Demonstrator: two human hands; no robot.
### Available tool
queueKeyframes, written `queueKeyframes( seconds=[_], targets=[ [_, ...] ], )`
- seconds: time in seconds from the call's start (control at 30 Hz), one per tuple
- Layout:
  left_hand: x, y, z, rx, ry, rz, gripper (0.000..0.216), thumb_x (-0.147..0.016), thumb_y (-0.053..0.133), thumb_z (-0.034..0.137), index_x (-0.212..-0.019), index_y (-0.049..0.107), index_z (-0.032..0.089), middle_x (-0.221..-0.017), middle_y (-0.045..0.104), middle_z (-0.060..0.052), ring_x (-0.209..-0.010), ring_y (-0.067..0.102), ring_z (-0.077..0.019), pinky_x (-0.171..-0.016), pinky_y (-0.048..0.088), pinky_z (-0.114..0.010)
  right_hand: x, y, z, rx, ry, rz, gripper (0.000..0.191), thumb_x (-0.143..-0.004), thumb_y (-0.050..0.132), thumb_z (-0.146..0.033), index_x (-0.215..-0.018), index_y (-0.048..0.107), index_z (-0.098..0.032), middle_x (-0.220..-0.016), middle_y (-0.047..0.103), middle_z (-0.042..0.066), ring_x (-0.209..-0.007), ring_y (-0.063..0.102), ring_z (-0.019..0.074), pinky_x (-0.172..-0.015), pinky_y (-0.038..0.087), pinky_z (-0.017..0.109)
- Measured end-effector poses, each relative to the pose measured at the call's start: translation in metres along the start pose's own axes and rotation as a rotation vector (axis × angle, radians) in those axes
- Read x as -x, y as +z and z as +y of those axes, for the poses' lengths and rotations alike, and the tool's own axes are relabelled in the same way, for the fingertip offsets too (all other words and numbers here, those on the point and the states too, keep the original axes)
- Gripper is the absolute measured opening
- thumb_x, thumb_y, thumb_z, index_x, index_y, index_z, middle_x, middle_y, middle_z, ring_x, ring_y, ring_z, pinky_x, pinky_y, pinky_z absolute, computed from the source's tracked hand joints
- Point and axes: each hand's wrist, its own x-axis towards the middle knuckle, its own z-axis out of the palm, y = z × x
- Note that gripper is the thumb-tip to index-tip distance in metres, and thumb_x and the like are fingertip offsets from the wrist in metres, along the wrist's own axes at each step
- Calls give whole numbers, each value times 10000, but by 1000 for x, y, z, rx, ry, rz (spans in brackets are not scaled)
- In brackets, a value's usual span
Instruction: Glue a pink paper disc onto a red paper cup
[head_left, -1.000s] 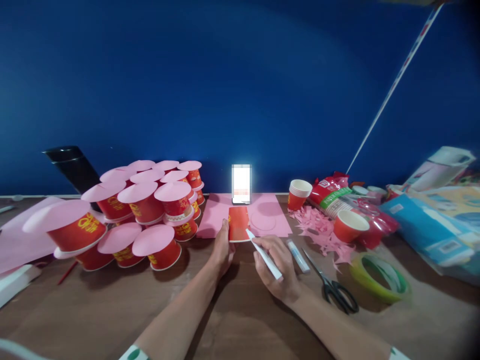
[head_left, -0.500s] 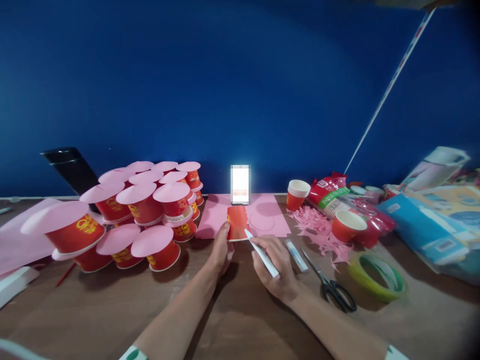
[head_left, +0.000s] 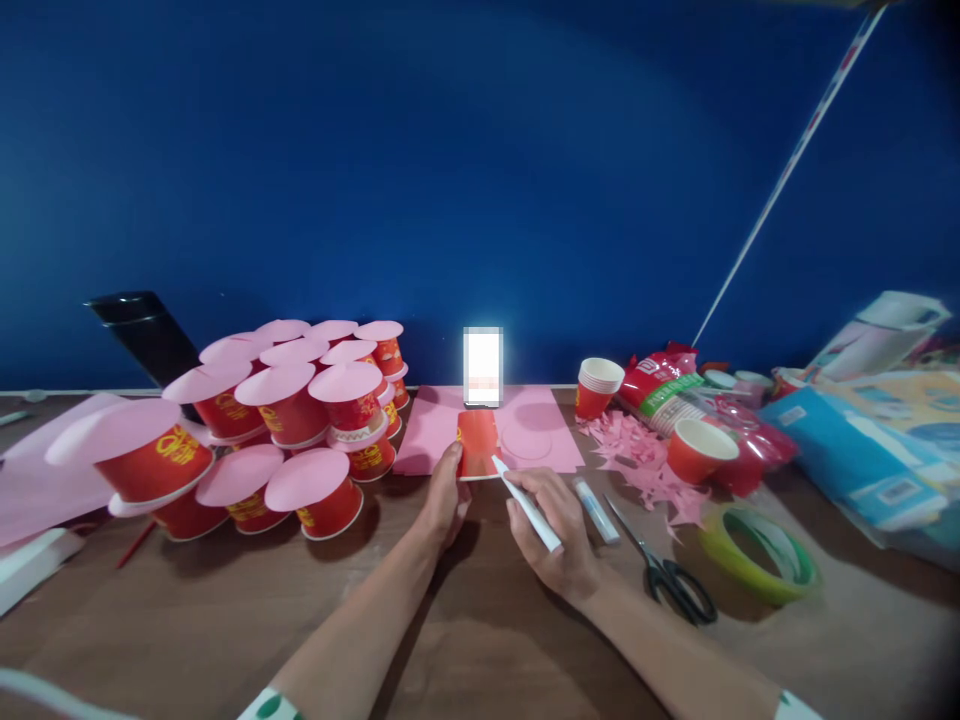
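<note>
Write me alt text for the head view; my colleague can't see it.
The left hand holds a red paper cup while the right hand holds a white pen, its tip at the cup's side. Red cups topped with pink discs are stacked at left; scissors and tape lie at right.

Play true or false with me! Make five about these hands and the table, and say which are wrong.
1. The left hand holds a red cup. True.
2. The scissors lie left of the tape. True.
3. The right hand holds the scissors. False: the right hand holds a white pen.
4. The tape is blue. False: it is yellow-green.
5. The pink paper has a circle on it. True.
</note>
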Motion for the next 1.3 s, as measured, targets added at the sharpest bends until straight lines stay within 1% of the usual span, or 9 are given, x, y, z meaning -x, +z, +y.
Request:
queueKeyframes(
  seconds=[0.2,0.43,0.57,0.63,0.7,0.83,0.97,1.13,1.3],
  targets=[
    [1,-2,-1,-5,33,-37,244,-793,617,367,-921,633,159,-872,726,-31,-903,673,-194,-877,484,-296,2,3,2,37,72,67,209,-848,526,-167,-1050,576,-197,-907,661,75,-814,643,203,-721,540,338],
    [-2,-1,-1,3,45,1,194,-805,612,340,-873,639,160,-805,707,-7,-772,659,-159,-822,495,-281,2,0,-4,5,85,59,150,-848,527,-182,-982,591,-198,-817,656,45,-697,618,173,-646,518,304],
    [-3,-1,-1,-6,46,5,233,-787,636,368,-885,633,157,-840,708,-24,-810,665,-176,-838,490,-295,1,-3,-7,-24,96,30,119,-854,514,-192,-930,605,-199,-768,655,34,-654,616,165,-620,513,294],
    [-3,-2,-2,-8,42,7,263,-774,648,381,-902,629,152,-868,712,-37,-836,669,-188,-847,490,-304,1,-3,-8,-44,103,30,130,-855,504,-187,-932,608,-196,-772,661,35,-664,628,168,-633,520,295],
    [-3,-2,-3,-5,33,2,285,-766,653,392,-912,623,149,-883,714,-47,-862,672,-201,-855,490,-314,0,-3,-7,-57,107,33,150,-857,498,-177,-948,617,-194,-812,678,45,-717,649,177,-667,529,298],
    [-2,-3,-4,-7,32,-38,337,-752,658,432,-918,614,143,-890,718,-61,-904,671,-225,-866,486,-331,0,-2,-5,-49,124,37,166,-867,501,-172,-963,635,-193,-850,697,54,-762,663,183,-699,535,299],
    [-1,-3,-4,-20,1,-73,373,-749,659,461,-915,624,128,-877,721,-68,-882,674,-225,-867,484,-334,2,-1,-1,-44,142,40,164,-876,502,-177,-977,629,-194,-864,688,55,-778,655,182,-719,532,304],
    [-1,-3,-3,-5,48,-30,323,-785,652,413,-945,651,132,-851,724,-44,-829,672,-185,-876,475,-298,5,-1,6,-68,162,51,225,-893,494,-176,-1087,602,-215,-935,669,52,-842,644,179,-757,518,302],
    [-3,-1,-1,16,35,20,274,-836,609,388,-941,667,140,-792,715,-26,-740,657,-157,-845,476,-281,4,-1,5,-82,152,54,184,-886,515,-171,-1042,605,-211,-875,666,36,-798,639,165,-732,512,284]
  ],
)
